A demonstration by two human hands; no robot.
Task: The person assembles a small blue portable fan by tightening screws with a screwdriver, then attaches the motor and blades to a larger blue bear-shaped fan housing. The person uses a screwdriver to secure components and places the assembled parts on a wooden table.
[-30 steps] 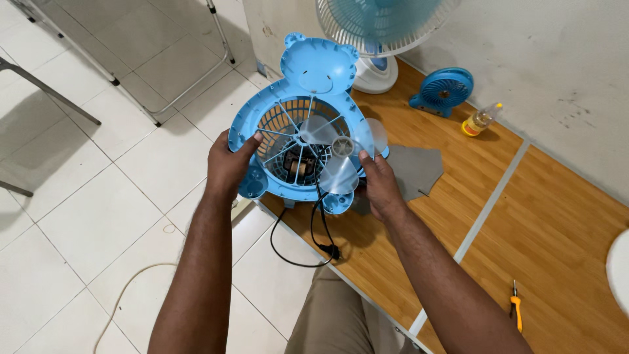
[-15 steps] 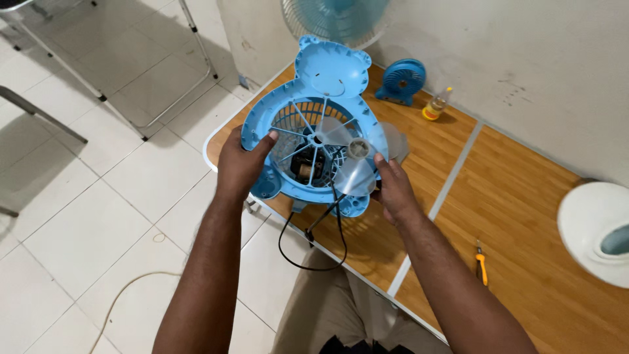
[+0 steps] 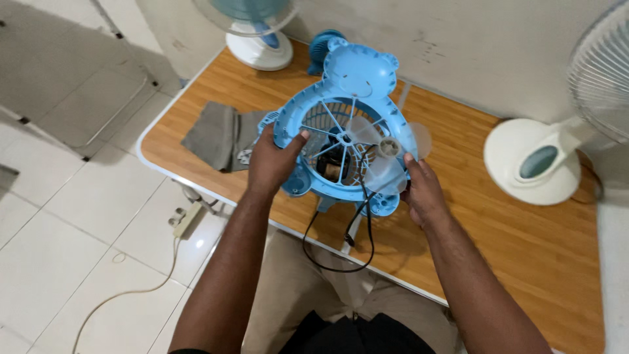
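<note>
Blue fan housing [image 3: 341,111] is gripped at both rims by left hand [image 3: 275,160] and right hand [image 3: 422,193], fingers closed, but dangling cord [image 3: 357,236] could snag the table edge [image 3: 196,180].

No packages, labels, signs or screens visible anywhere in view, from 12 o'clock round to 6 o'clock.
</note>
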